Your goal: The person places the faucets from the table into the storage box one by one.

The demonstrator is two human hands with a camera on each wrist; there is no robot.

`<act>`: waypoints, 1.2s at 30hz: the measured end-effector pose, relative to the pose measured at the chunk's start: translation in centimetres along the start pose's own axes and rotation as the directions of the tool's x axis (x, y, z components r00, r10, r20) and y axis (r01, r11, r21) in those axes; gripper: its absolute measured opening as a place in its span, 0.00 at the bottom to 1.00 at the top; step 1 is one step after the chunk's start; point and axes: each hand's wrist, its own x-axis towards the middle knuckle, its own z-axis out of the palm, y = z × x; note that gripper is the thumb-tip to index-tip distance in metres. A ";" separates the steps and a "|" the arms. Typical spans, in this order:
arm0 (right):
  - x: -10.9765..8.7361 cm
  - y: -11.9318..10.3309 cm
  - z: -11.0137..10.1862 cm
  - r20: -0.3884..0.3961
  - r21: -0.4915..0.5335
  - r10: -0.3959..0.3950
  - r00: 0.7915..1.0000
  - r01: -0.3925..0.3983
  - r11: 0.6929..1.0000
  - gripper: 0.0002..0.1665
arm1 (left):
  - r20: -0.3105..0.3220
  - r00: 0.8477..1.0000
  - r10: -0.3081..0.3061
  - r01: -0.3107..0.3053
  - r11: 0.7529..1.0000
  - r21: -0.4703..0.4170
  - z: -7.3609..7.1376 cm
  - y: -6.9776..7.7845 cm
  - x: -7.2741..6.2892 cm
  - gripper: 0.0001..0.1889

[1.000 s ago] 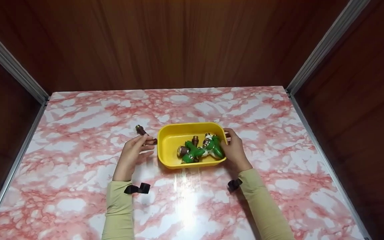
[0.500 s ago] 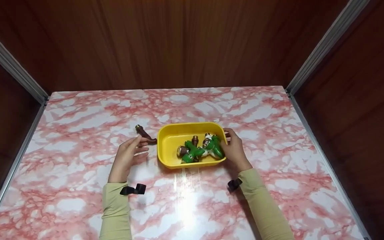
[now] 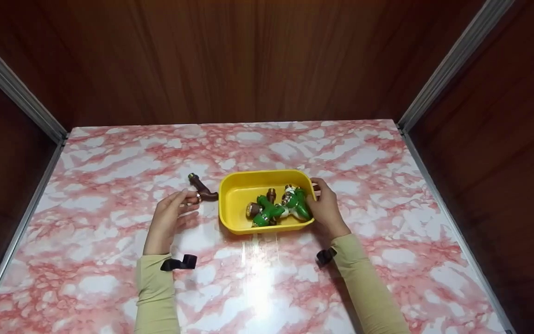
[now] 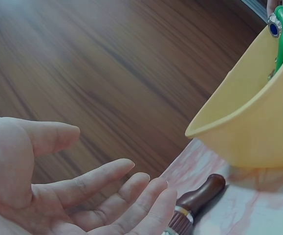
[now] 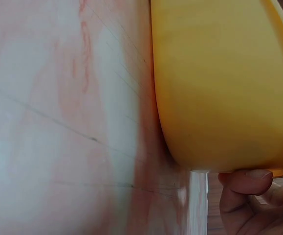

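A yellow tub (image 3: pixel 234 230) stands on the table, with glossy green pieces (image 3: pixel 267 215) with brown and gold parts in its right half. My right hand (image 3: pixel 327 208) grips the tub's right wall, thumb at the rim and fingers outside. Just left of the tub lies a bent brown pipe-like piece (image 3: pixel 206 192) with a gold end and a shiny band. My left hand (image 3: pixel 166 220) is beside it, fingertips right at the band. In the left wrist view its fingers are loosely spread with the thumb apart, and they hide part of the brown piece (image 4: pixel 202 196).
The pink and white marbled table (image 3: pixel 109 195) reaches back to a dark wooden wall (image 3: pixel 239 65). Wooden side panels with grey metal edge strips (image 3: pixel 457 46) bound it left and right. A black strap (image 3: pixel 179 263) is on the left wrist, another strap (image 3: pixel 326 256) on the right.
My left hand has drawn back leftward from the brown piece, showing more of its bend and its band. The tub and my right hand have stayed where they were.
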 end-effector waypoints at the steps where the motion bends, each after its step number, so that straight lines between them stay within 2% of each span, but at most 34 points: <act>1: 0.0 0.0 0.0 0.000 0.001 0.001 1.000 -0.001 1.000 0.26 | -0.005 1.000 0.000 0.000 1.000 -0.001 -0.1 0.0 0.0 0.27; 9: 0.0 0.0 0.0 0.002 0.013 0.002 1.000 -0.002 1.000 0.26 | -0.029 0.999 -0.017 0.017 1.000 -0.003 -1.0 0.1 0.1 0.27; 16: -0.1 0.0 0.0 -0.008 0.013 -0.015 1.000 0.015 1.000 0.26 | -0.034 0.999 0.032 -0.035 0.996 -0.078 -1.5 -0.1 0.4 0.25; 24: 0.0 0.1 0.0 -0.001 -0.002 -0.020 1.000 0.020 1.000 0.25 | -0.039 0.998 0.058 -0.061 0.994 -0.089 -1.9 -0.3 0.7 0.24; 32: 0.0 0.3 0.0 -0.011 -0.005 -0.035 0.999 0.034 0.999 0.25 | -0.061 0.998 0.008 -0.013 0.996 -0.091 -2.3 -0.7 1.3 0.23; 36: 0.0 0.3 0.0 -0.020 -0.008 -0.046 0.999 0.046 0.999 0.25 | -0.085 0.996 0.003 -0.012 0.995 -0.102 -2.5 -0.9 1.6 0.21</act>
